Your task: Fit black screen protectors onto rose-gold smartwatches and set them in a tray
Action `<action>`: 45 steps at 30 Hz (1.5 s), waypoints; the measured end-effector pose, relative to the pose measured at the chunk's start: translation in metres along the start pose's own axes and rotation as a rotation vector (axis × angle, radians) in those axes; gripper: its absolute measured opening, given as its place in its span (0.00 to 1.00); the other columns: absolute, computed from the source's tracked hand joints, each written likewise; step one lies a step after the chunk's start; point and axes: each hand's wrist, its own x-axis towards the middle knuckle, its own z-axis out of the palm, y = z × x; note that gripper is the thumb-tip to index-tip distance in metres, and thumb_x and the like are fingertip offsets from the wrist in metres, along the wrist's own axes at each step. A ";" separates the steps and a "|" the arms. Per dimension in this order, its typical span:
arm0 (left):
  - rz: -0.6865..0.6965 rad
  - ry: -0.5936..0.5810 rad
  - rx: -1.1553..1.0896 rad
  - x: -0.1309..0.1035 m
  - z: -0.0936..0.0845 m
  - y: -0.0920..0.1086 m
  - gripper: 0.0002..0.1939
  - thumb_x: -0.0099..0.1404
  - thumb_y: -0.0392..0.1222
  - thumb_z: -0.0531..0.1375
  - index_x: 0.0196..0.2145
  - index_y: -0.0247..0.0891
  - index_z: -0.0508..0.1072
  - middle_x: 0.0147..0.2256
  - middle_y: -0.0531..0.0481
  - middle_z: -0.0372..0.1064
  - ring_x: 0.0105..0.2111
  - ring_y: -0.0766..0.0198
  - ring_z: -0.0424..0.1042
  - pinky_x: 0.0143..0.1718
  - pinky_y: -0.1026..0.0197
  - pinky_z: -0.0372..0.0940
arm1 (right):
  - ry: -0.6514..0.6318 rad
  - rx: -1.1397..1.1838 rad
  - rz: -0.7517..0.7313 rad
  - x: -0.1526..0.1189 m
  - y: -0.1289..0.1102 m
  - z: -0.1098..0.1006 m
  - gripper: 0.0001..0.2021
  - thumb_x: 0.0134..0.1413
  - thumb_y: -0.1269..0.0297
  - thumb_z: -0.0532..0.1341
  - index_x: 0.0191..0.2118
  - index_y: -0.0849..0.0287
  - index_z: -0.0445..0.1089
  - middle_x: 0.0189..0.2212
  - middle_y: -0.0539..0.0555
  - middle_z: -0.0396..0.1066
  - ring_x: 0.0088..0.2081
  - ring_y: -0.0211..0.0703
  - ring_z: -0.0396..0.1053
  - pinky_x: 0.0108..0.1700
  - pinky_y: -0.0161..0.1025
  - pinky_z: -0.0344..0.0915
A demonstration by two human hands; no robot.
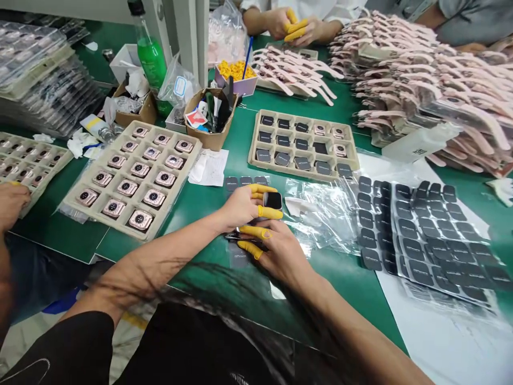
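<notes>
My left hand (244, 207), with yellow finger cots, pinches a smartwatch case (273, 200) whose dark screen faces up. Just below it, my right hand (280, 246), also in yellow finger cots, is closed on a dark slim tool (231, 236), perhaps tweezers; its full shape is hidden by the fingers. Under both hands lies a clear sheet with dark square stickers (239, 259), partly covered. Beyond them, a beige tray (253, 155) holds watch cases, several topped with dark square stickers and a few bare pink ones.
Left stands another beige tray (154, 227) of pink watch cases. Sheets of dark stickers (412, 230) and crumpled clear film (320, 208) lie right. Behind are a cardboard box of tools (214, 140), a green bottle (152, 61) and stacked pink straps (420, 80). Co-workers' hands show left and at the back.
</notes>
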 end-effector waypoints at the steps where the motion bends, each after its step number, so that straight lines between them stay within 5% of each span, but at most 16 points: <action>1: -0.017 -0.010 -0.009 0.003 0.000 -0.005 0.33 0.32 0.27 0.81 0.40 0.37 0.80 0.38 0.47 0.79 0.37 0.63 0.76 0.45 0.57 0.72 | 0.013 0.004 -0.029 0.002 0.001 0.001 0.07 0.65 0.65 0.66 0.47 0.49 0.78 0.37 0.54 0.82 0.41 0.53 0.79 0.45 0.54 0.79; 6: 0.038 -0.012 -0.031 0.006 -0.004 -0.016 0.35 0.31 0.28 0.82 0.40 0.39 0.80 0.39 0.48 0.78 0.37 0.64 0.76 0.45 0.57 0.73 | 0.111 0.072 -0.191 0.007 -0.001 0.002 0.18 0.62 0.77 0.62 0.49 0.46 0.75 0.34 0.51 0.82 0.37 0.51 0.79 0.40 0.52 0.78; 10: 0.077 0.028 -0.002 0.004 -0.005 -0.014 0.39 0.34 0.30 0.82 0.46 0.33 0.78 0.42 0.42 0.79 0.38 0.63 0.76 0.46 0.56 0.73 | 0.115 0.229 -0.184 -0.004 -0.021 -0.025 0.20 0.60 0.75 0.63 0.50 0.38 0.77 0.47 0.52 0.83 0.50 0.58 0.79 0.49 0.59 0.78; 12: 0.068 0.016 0.109 0.001 -0.004 -0.013 0.39 0.37 0.31 0.81 0.49 0.32 0.78 0.38 0.44 0.79 0.35 0.64 0.76 0.42 0.58 0.73 | 0.074 0.509 -0.039 -0.008 -0.025 -0.047 0.15 0.61 0.69 0.65 0.46 0.36 0.79 0.41 0.51 0.82 0.44 0.55 0.80 0.44 0.55 0.79; 16: 0.028 -0.050 0.443 -0.006 -0.003 -0.010 0.36 0.45 0.38 0.79 0.54 0.35 0.80 0.26 0.53 0.76 0.28 0.65 0.73 0.35 0.62 0.69 | 0.150 0.842 0.539 -0.003 -0.001 -0.077 0.04 0.54 0.57 0.74 0.36 0.42 0.82 0.31 0.49 0.78 0.33 0.44 0.76 0.35 0.42 0.75; 20: 0.062 -0.071 0.661 -0.011 0.001 -0.005 0.32 0.48 0.39 0.76 0.53 0.37 0.81 0.25 0.55 0.76 0.27 0.64 0.75 0.34 0.63 0.69 | 0.307 0.967 0.930 0.008 0.031 -0.071 0.22 0.31 0.53 0.83 0.36 0.51 0.82 0.27 0.48 0.77 0.29 0.37 0.72 0.30 0.34 0.69; 23: 0.076 -0.082 0.766 -0.013 0.005 -0.002 0.30 0.50 0.41 0.75 0.53 0.39 0.82 0.25 0.55 0.76 0.27 0.65 0.75 0.33 0.64 0.68 | 0.322 1.084 1.057 0.012 0.035 -0.061 0.25 0.20 0.55 0.85 0.31 0.55 0.81 0.25 0.49 0.78 0.26 0.36 0.71 0.27 0.32 0.67; 29: 0.045 -0.062 0.756 -0.013 0.008 -0.002 0.32 0.51 0.41 0.74 0.55 0.39 0.81 0.25 0.56 0.76 0.26 0.66 0.73 0.32 0.65 0.67 | 0.386 1.132 1.083 0.015 0.024 -0.056 0.25 0.15 0.57 0.85 0.27 0.56 0.80 0.24 0.49 0.79 0.27 0.38 0.74 0.33 0.37 0.76; 45: 0.033 -0.063 0.788 -0.013 0.010 0.000 0.32 0.50 0.41 0.75 0.55 0.39 0.82 0.25 0.56 0.74 0.27 0.66 0.73 0.33 0.65 0.68 | 0.347 1.094 1.068 0.017 0.024 -0.056 0.24 0.18 0.56 0.85 0.28 0.57 0.81 0.25 0.50 0.80 0.28 0.38 0.75 0.34 0.38 0.77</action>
